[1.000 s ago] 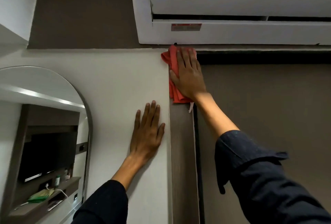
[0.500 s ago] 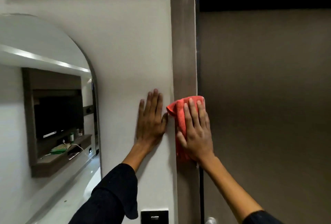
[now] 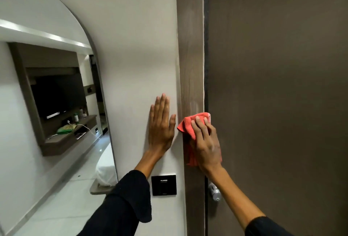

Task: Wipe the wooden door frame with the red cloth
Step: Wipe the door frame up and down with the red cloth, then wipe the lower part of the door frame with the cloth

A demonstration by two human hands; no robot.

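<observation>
The right hand is pressing the red cloth flat against the wooden frame, fingers spread over the bunched fabric rather than pinching it. A second ago this hand and cloth were up at the top corner of the frame, just under the white unit above the door; half a second ago they were partway down; now they are lying lower again, a little above the switch plate and the door handle. So the cloth is travelling down the upright in one long stroke, and the view is tilting down with it: the top of the frame is no longer showing.

The left hand is lying open on the white wall, palm flat, fingers together and pointing up, just beside the frame and close to the cloth without holding anything. It is sitting lower on the wall than a second ago, so it seems to be following the wiping hand down as a brace.

By this reckoning the upper stretch of the upright is wiped, and the part from the cloth down towards the floor is still waiting. The door to the right is looking untouched by the cloth, and the mirror on the left is playing no part.
</observation>
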